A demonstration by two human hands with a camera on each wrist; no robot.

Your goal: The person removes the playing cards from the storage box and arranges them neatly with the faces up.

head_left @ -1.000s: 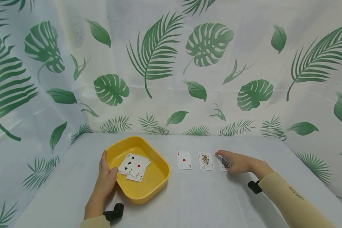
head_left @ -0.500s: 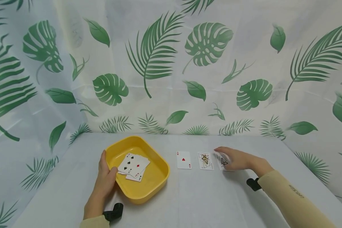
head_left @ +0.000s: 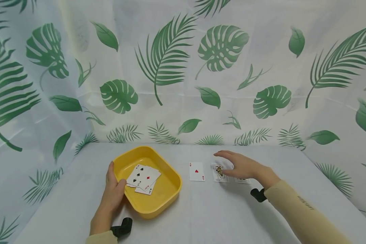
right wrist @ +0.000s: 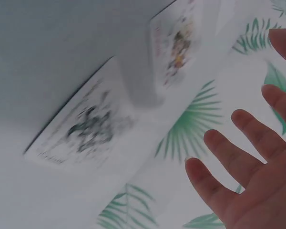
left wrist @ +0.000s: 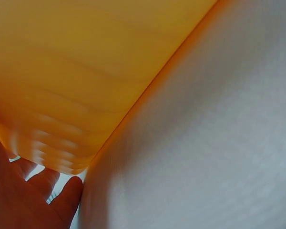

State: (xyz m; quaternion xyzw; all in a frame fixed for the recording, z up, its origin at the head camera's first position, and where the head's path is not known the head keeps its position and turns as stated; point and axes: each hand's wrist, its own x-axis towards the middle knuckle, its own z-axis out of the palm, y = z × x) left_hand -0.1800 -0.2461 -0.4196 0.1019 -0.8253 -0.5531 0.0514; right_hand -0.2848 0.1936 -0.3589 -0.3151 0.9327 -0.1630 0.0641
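Note:
My left hand [head_left: 112, 189] grips the left side of a yellow tray [head_left: 158, 198], its thumb and fingers against the outer wall. In the left wrist view, spread fingers [left wrist: 66, 198] touch the tray's yellow side. Several loose playing cards [head_left: 144, 178] lie face up inside it, a three of spades among them. My right hand [head_left: 245, 167] hovers with parted fingers over a coloured joker [head_left: 216, 176] and partly hides a black-and-white joker [head_left: 242, 181]. Both jokers lie flat in the right wrist view, apart from the hand. An ace of hearts [head_left: 196, 171] lies left of them.
A white cloth [head_left: 183, 223] covers the table. Behind it hangs a white curtain [head_left: 177, 118] with green leaf prints, which also encloses both sides. The three laid-out cards form a row to the right of the tray.
My right hand has left the black-and-white joker, risen and moved left over the coloured joker. The black-and-white joker stays on the table. My left hand and the tray have not moved.

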